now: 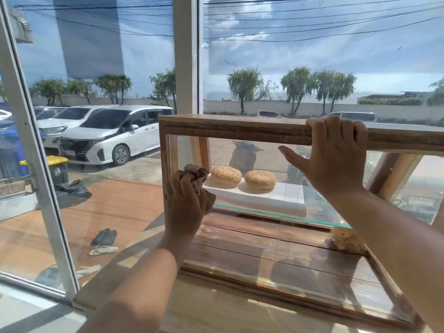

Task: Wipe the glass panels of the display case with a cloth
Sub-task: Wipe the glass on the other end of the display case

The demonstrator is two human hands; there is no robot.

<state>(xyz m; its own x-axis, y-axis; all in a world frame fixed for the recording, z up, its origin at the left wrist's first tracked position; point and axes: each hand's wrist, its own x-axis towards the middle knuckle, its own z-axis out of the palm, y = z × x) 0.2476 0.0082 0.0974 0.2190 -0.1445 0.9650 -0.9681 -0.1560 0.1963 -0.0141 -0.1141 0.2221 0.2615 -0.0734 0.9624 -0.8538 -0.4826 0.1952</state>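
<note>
Forearms first, since they fill the bottom of the shot, both reaching over the pale wooden counter (216, 316) to the display case (228, 131), which sits right up against the big shop window (96, 56).

Left hand (185, 203) has its fingers (186, 182) curled tight round a balled-up brown cloth (195, 173), pressing it against the glass low down at the case's left end, just beside the wooden corner post. Honestly can't tell if that's the near panel or the end panel it's on. Right hand (334, 155) isn't wiping at all. Its fingers (336, 126) are hooked over the top rail with the thumb stuck out to the left, so I'd say it's just bracing the case.

Inside, two sesame buns (225, 176) sit side by side on a white shelf, close to the cloth but not touching it. A yellowish fluffy thing (348, 239) lies at the lower right, maybe a sponge, not sure.

Progress-wise, my guess is early to middling. The cloth is down in one corner, and the long framed pane (288, 272) nearest the camera shows whitish smears at both ends. The right side of the case runs out of frame, so no idea about that end. Plenty of glass left, I reckon.
</note>
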